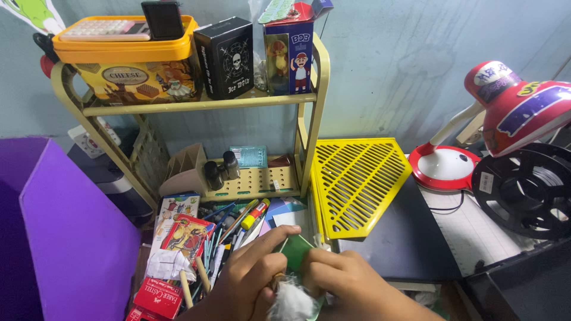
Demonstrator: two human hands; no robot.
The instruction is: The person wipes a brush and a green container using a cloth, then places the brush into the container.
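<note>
Both hands sit low at the bottom edge of the view, knuckles up, wrists cut off by the frame. Left hand (250, 279) angled inward, index finger stretched forward and laid along the edge of a green card (295, 251); its other fingers curl down toward a white fluffy tuft (291, 302) between the two hands. Right hand (345, 284) bunched in a closed grip, fingers folded over the near corner of the green card, thumb tucked toward the tuft. Left grip is partly closed, pinching at the tuft and a small brownish bit beside it; whether the pinch actually holds the tuft cannot be told. Green card stands tilted, just ahead of the fingertips, over a jumble of pens and pencils (229, 229) on the surface. Left of the hands: a red pencil box (158, 296), a crumpled white paper (163, 263), a picture card pack (187, 233). Farther left, a purple board (71, 238) stands upright. Behind, a cream two-tier shelf (196, 107) with a yellow tin (128, 59), a black box (226, 56) and a blue figure box (291, 53) on top. Yellow slotted panel (357, 181) leans right of the shelf; a red desk lamp (511, 113) and a black spool (526, 190) sit well right.
</note>
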